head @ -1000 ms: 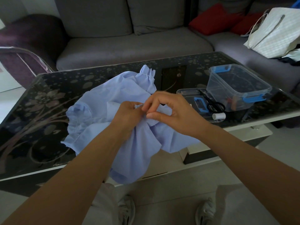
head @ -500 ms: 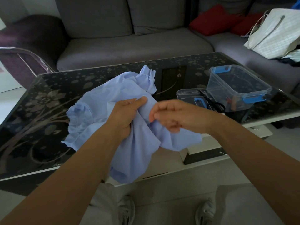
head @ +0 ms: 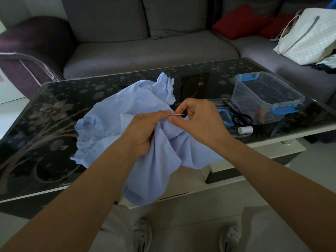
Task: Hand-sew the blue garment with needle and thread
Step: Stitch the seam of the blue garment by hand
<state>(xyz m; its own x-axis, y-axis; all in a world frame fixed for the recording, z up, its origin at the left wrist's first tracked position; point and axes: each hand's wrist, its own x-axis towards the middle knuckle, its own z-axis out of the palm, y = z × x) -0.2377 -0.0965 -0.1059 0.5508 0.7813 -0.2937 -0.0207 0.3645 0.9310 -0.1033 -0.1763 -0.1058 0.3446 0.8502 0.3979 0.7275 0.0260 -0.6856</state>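
The blue garment (head: 127, 113) lies crumpled on the near part of the dark floral glass table (head: 54, 115), one fold hanging over the front edge toward the person's knees. The left hand (head: 145, 130) grips a bunched section of the cloth, fingers curled around it, thumb pressed on top. The right hand (head: 201, 120) pinches the needle (head: 179, 115) between thumb and forefinger – it lies roughly level, its tip at the fabric just beside the left thumb. To the right on the table stand a clear plastic box (head: 254, 106) with blue clasps, black scissors (head: 241, 118) and a white spool (head: 245, 130) – all close together. A grey sofa (head: 145, 51) sits behind
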